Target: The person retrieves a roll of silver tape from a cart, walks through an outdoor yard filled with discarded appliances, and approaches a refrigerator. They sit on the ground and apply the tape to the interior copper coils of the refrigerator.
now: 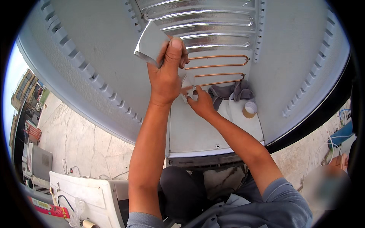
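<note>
My left hand (167, 72) is raised inside an open white appliance cabinet (83, 45), gripping a piece of silver foil tape (149, 41). Lower and to the right, my right hand (201, 102) pinches a small white, paper-like strip (189, 80), partly blurred. Behind them, silver foil (205, 22) covers the upper loops of tubing on the back wall, while bare copper tubing (216, 59) shows below. On the cabinet floor (194, 133), a crumpled grey cloth (237, 91) lies beside a small tan container with a white top (249, 110).
Ribbed side walls flank my arms. Outside, at lower left, lie a white panel (87, 193) and a red tool (53, 211) near a grey appliance (40, 163). A blue object (338, 136) with white cables is at right, on cracked concrete ground (87, 140).
</note>
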Action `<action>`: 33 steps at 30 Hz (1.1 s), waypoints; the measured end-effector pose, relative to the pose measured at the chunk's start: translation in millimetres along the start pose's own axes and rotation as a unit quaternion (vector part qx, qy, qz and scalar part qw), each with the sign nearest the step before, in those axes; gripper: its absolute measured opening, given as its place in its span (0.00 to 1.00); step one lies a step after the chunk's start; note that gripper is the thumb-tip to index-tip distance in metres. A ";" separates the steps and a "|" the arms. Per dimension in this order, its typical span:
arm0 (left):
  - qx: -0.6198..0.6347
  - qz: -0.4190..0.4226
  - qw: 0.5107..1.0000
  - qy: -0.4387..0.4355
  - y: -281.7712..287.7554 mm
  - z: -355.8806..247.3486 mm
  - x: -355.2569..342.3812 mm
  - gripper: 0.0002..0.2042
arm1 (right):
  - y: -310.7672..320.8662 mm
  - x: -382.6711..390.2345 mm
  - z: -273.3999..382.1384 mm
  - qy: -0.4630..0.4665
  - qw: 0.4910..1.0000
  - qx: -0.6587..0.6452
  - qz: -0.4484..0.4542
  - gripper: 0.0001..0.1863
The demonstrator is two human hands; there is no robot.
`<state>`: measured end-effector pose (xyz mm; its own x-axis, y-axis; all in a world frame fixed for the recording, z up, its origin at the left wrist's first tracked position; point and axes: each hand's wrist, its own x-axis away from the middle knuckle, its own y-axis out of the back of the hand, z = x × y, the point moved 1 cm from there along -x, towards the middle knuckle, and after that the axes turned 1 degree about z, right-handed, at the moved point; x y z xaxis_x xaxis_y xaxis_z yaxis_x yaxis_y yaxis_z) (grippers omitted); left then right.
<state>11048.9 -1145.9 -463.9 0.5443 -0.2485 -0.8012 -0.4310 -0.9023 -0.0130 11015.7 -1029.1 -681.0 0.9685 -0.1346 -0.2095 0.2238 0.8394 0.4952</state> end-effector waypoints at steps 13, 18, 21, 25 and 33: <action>0.042 0.089 0.990 0.097 2.9 -3.5 -1.5 0.19 | 73.5 55.7 68.9 0.288 0.925 -0.204 -0.143 0.48; 0.034 0.171 0.970 0.168 -10.3 -18.9 1.7 0.21 | 84.7 34.7 108.9 0.197 0.974 -0.110 0.035 0.45; 0.046 0.176 0.966 0.182 -11.1 -20.6 2.4 0.22 | 65.2 21.3 84.7 0.135 0.982 -0.131 0.032 0.39; 0.030 0.143 0.972 0.182 -10.7 -18.9 7.3 0.22 | 48.3 21.7 57.4 0.108 0.970 -0.216 0.010 0.31; 0.042 0.096 0.985 0.134 -5.9 -24.4 13.6 0.21 | 33.8 29.6 -7.1 0.131 0.990 -0.038 -0.032 0.18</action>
<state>11076.4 -1152.5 -460.1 0.6125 -0.5065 -0.6068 -0.5972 -0.7995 0.0645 11051.2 -1001.0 -676.5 0.8891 -0.0565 -0.4542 0.2650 0.8726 0.4103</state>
